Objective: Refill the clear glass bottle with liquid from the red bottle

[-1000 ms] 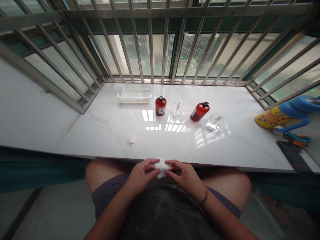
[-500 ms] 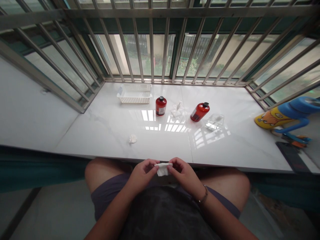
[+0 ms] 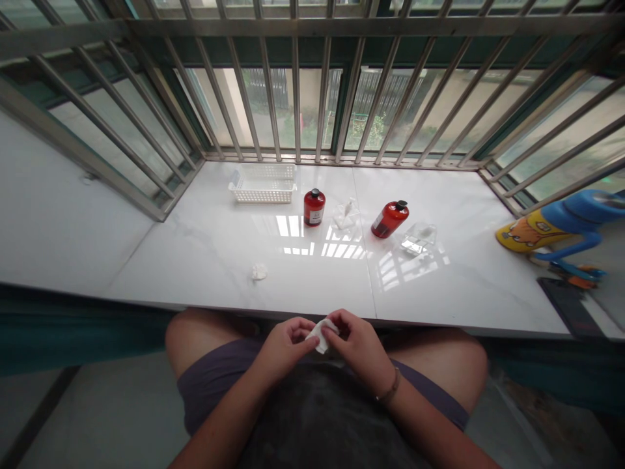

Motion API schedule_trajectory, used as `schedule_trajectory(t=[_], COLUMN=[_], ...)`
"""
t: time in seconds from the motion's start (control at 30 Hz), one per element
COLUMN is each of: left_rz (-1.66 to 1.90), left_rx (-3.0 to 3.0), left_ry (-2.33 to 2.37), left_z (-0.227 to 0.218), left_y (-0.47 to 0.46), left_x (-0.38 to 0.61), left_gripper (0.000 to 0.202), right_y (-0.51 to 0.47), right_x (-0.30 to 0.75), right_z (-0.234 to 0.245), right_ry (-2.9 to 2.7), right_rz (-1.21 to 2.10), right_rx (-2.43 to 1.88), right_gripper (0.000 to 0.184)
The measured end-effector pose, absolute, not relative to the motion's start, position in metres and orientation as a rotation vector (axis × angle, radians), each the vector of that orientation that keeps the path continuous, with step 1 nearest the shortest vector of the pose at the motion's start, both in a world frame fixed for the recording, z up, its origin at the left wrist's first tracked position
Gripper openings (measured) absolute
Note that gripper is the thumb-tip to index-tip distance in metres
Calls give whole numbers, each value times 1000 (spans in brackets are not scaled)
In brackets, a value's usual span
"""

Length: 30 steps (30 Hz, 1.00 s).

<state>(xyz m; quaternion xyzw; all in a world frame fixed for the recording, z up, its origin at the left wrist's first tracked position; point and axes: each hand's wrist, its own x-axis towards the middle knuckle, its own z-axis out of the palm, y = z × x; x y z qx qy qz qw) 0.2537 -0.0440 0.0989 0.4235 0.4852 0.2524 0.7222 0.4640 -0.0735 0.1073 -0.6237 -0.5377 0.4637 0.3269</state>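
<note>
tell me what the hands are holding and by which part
A small white tissue, pinched near its upper edges between the fingertips of the left hand and the right hand.

The left hand [image 3: 283, 348] and the right hand [image 3: 360, 346] share one white tissue [image 3: 321, 337] between them. Beyond the grip, I count two red bottles [image 3: 314, 207], one white plastic basket [image 3: 262, 184] and two more crumpled tissues [image 3: 259, 271], and off to the right of the grip, one clear plastic piece [image 3: 418, 238], one blue-and-yellow toy [image 3: 551, 231] and one dark phone [image 3: 570, 306].
</note>
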Motion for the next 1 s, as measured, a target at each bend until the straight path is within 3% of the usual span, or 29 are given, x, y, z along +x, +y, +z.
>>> schedule_trajectory(t=[0.07, 0.23, 0.57, 0.7, 0.9, 1.0], left_rz=[528, 575, 661, 691, 681, 723], left_rx=[965, 822, 516, 680, 971, 882], left_ry=[1062, 1079, 1030, 1025, 1063, 1119], left_z=[96, 93, 100, 95, 92, 92], left_y=[-44, -46, -48, -46, -43, -44], left_x=[256, 263, 260, 258, 255, 256], left_gripper=[46, 45, 45, 48, 30, 36], right_y=[-76, -81, -82, -80, -75, -75], right_x=[463, 458, 461, 465, 472, 472], right_z=[109, 116, 120, 117, 115, 115], right_ry=[-1606, -1919, -2026, -1829, -1675, -1676], right_rz=[967, 713, 761, 833, 1128, 1149], right_rx=[-1643, -1497, -1338, -1414, -1548, -1556], right_gripper=[4, 14, 27, 22, 18, 13])
